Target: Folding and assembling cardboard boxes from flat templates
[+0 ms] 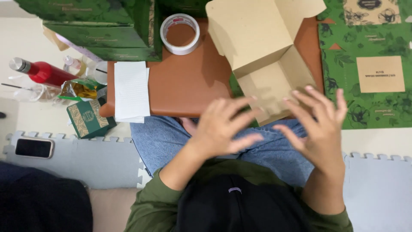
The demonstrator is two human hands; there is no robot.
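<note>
Brown cardboard box (262,47), flaps unfolded, just beyond left hand (221,126) and right hand (317,124), each grip apart, empty.

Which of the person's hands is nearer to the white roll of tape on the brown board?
Left. The left hand hovers below and slightly right of the white roll of tape. The right hand is farther right, beyond the tan unfolded cardboard box.

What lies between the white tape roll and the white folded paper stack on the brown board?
Only bare brown board separates the tape roll from the paper stack, per the head view.
</note>
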